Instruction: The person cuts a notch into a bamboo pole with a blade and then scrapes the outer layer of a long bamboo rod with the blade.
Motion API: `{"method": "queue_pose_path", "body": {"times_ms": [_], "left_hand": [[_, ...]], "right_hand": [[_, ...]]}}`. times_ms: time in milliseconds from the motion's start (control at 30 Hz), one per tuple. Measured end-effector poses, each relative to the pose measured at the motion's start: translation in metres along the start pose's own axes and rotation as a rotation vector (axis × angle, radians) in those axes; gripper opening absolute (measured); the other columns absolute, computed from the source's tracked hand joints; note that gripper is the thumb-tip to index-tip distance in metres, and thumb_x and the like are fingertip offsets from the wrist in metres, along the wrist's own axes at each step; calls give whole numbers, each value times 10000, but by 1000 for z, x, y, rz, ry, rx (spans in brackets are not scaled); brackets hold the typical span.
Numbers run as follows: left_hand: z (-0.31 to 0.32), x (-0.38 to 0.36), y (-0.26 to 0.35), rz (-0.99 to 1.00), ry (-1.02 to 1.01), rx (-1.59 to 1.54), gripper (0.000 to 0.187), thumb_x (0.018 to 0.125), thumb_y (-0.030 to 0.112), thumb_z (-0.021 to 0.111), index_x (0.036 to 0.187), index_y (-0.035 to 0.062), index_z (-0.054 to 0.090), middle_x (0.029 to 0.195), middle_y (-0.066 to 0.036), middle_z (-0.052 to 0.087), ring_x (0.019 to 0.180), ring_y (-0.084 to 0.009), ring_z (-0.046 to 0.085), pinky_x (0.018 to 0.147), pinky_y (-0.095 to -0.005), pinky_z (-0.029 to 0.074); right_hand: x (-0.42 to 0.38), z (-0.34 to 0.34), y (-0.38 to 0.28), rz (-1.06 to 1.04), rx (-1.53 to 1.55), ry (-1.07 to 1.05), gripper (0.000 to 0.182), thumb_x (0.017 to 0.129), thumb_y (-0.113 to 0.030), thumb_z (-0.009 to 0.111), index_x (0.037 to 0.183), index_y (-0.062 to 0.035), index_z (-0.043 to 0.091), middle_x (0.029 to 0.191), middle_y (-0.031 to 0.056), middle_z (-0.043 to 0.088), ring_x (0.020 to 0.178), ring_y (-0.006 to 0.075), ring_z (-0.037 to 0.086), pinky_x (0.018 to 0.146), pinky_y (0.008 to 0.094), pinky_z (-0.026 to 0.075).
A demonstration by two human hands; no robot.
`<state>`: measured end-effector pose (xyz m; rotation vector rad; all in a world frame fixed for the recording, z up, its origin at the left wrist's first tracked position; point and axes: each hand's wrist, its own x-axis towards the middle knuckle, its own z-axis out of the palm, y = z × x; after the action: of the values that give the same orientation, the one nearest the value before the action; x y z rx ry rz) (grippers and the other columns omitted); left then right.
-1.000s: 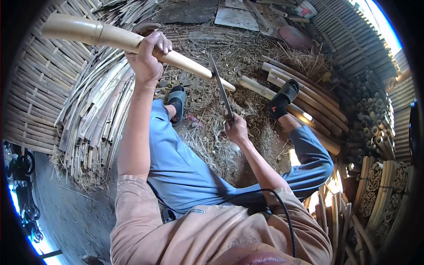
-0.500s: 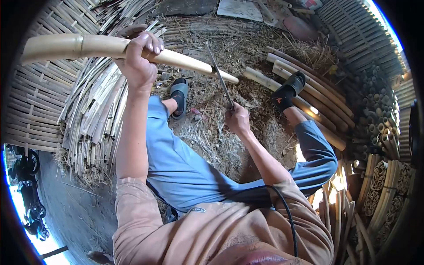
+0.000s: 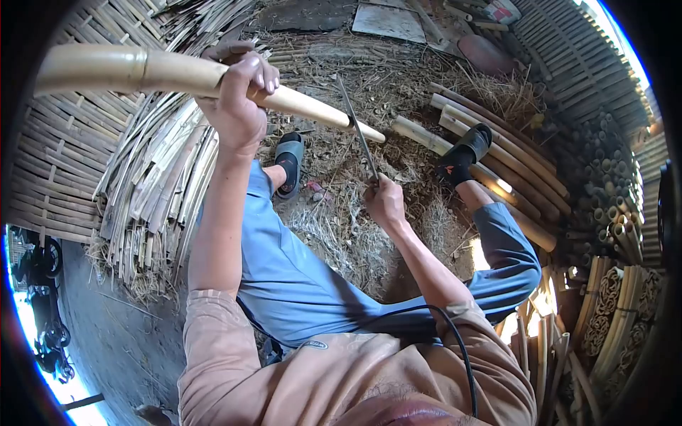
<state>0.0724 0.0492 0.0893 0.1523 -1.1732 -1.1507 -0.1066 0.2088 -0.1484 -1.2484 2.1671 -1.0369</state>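
A thick, pale bamboo pole (image 3: 185,73) runs from the upper left down toward the middle of the head view. My left hand (image 3: 241,89) is closed around its middle, just right of a ringed joint. My right hand (image 3: 386,202) grips the handle of a long, narrow-bladed knife (image 3: 361,135). The blade crosses the pole near its thinner right end and appears to touch it, beside a dark mark on the bamboo. My fingers cover most of the knife's handle.
Cut bamboo poles (image 3: 508,135) lie on the right, with my sandalled foot (image 3: 469,145) on them. Split bamboo strips (image 3: 167,170) are piled at the left. Shavings (image 3: 341,206) litter the ground between my legs. Bundled bamboo (image 3: 616,312) stands at the lower right.
My left hand and the pole section it holds have shifted slightly right. The knife and my right hand sit slightly lower and to the right, with the blade still across the pole.
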Motion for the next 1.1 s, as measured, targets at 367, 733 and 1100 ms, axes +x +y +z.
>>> {"method": "queue_pose_path", "body": {"times_ms": [367, 733, 1100], "left_hand": [[9, 1, 5, -15, -54, 94, 72, 853, 85, 539, 809, 33, 514, 646, -54, 439, 579, -172, 456, 658, -352, 440], [12, 4, -7, 13, -52, 8, 158, 801, -4, 562, 953, -47, 569, 619, -76, 488, 537, -180, 503, 570, -353, 480], [16, 1, -6, 20, -19, 40, 42, 811, 20, 566, 837, -12, 558, 607, -68, 481, 529, -177, 502, 568, -340, 476]], "right_hand": [[-9, -6, -43, -100, 189, 41, 114, 916, -39, 611, 1012, 12, 645, 712, 166, 677, 595, 234, 669, 547, 409, 530], [-17, -28, -91, -361, 139, 86, 135, 893, -38, 615, 1013, 19, 636, 798, 238, 697, 715, 382, 708, 671, 475, 567], [-16, -20, -83, -171, 235, 52, 91, 861, -71, 653, 917, 0, 646, 740, 205, 670, 689, 340, 688, 655, 431, 535]]}}
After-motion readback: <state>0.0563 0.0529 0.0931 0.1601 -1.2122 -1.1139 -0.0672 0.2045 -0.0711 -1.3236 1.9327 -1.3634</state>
